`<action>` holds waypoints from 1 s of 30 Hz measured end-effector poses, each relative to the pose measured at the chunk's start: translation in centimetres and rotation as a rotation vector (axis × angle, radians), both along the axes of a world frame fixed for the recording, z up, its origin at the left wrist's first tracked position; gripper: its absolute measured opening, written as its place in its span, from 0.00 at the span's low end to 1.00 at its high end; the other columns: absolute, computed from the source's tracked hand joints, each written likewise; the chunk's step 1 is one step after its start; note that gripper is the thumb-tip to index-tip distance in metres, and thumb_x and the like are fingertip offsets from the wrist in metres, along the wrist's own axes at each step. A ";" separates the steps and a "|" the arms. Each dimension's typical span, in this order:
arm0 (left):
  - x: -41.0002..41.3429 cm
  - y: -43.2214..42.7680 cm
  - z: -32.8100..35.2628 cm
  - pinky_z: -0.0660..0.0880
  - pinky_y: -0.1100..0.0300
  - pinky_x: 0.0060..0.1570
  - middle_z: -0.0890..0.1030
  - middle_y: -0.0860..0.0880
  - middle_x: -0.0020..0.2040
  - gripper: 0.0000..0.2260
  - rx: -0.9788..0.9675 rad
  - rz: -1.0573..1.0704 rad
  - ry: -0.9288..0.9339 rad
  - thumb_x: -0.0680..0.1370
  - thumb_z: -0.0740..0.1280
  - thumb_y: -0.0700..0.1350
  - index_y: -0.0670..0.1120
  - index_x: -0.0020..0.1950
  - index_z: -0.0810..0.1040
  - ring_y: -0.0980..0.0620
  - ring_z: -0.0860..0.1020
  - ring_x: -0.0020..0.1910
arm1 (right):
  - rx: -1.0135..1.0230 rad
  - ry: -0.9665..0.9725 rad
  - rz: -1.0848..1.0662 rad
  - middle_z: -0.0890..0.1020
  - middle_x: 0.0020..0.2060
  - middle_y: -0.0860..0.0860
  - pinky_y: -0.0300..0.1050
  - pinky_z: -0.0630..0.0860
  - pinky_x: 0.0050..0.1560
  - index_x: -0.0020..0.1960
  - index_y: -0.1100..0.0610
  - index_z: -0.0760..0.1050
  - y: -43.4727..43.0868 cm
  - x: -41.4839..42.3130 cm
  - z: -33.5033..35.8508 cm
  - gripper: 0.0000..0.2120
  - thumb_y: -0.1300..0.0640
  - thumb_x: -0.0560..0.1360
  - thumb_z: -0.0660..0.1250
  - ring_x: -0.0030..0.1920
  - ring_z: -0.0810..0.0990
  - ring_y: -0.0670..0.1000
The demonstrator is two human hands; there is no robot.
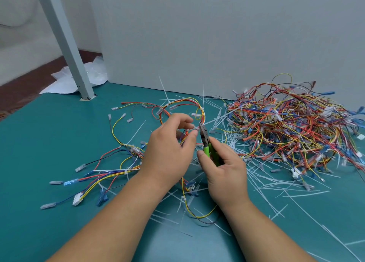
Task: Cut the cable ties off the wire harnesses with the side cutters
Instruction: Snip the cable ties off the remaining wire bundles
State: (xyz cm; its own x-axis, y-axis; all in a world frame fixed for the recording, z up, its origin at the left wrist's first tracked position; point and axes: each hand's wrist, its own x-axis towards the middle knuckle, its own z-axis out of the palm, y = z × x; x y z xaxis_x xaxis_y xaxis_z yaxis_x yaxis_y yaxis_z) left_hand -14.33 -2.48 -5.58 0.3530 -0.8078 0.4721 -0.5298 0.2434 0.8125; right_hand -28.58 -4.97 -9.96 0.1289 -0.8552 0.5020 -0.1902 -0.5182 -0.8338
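Mid-cut, centre frame. Pinching tie (195, 127) on harness (178, 102) w/ left hand (169, 153), right hand (224, 171) fingers curled round cutters (204, 137), nosed up to it. Next: squeeze, tie only.

head-worn view, angled down, close over table (59, 143)

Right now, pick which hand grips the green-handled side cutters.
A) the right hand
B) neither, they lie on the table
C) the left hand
A: the right hand is curled round the green handles of the side cutters, whose tips point up toward the fingertips of the left hand, which pinches the wire harness.
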 end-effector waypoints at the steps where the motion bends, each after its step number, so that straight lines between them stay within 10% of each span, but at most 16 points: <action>1: 0.0 -0.1 -0.2 0.79 0.61 0.46 0.83 0.60 0.48 0.07 0.004 -0.008 0.068 0.78 0.71 0.47 0.57 0.53 0.78 0.56 0.82 0.45 | -0.002 0.002 -0.003 0.81 0.42 0.46 0.36 0.74 0.46 0.57 0.38 0.80 0.0 0.0 0.0 0.16 0.54 0.74 0.74 0.43 0.78 0.50; 16: -0.4 -0.2 0.1 0.80 0.55 0.45 0.84 0.57 0.44 0.12 -0.025 -0.015 0.249 0.75 0.73 0.40 0.56 0.49 0.77 0.54 0.83 0.43 | 0.017 0.040 -0.037 0.77 0.38 0.40 0.35 0.71 0.43 0.59 0.52 0.84 0.2 0.1 -0.1 0.16 0.55 0.72 0.75 0.38 0.75 0.46; 21: -0.5 -0.2 0.2 0.80 0.56 0.46 0.85 0.57 0.44 0.12 -0.033 -0.033 0.264 0.75 0.73 0.40 0.57 0.49 0.77 0.54 0.83 0.44 | 0.029 0.021 -0.014 0.79 0.39 0.45 0.35 0.71 0.43 0.57 0.43 0.82 0.2 0.1 0.2 0.15 0.55 0.72 0.74 0.39 0.76 0.45; 30: 0.0 0.4 -0.2 0.72 0.64 0.39 0.78 0.56 0.42 0.10 -0.007 0.185 0.036 0.75 0.70 0.58 0.55 0.45 0.72 0.56 0.78 0.41 | 0.107 -0.096 -0.017 0.82 0.43 0.56 0.36 0.74 0.46 0.54 0.38 0.81 -0.2 -0.2 0.1 0.13 0.52 0.73 0.74 0.40 0.76 0.46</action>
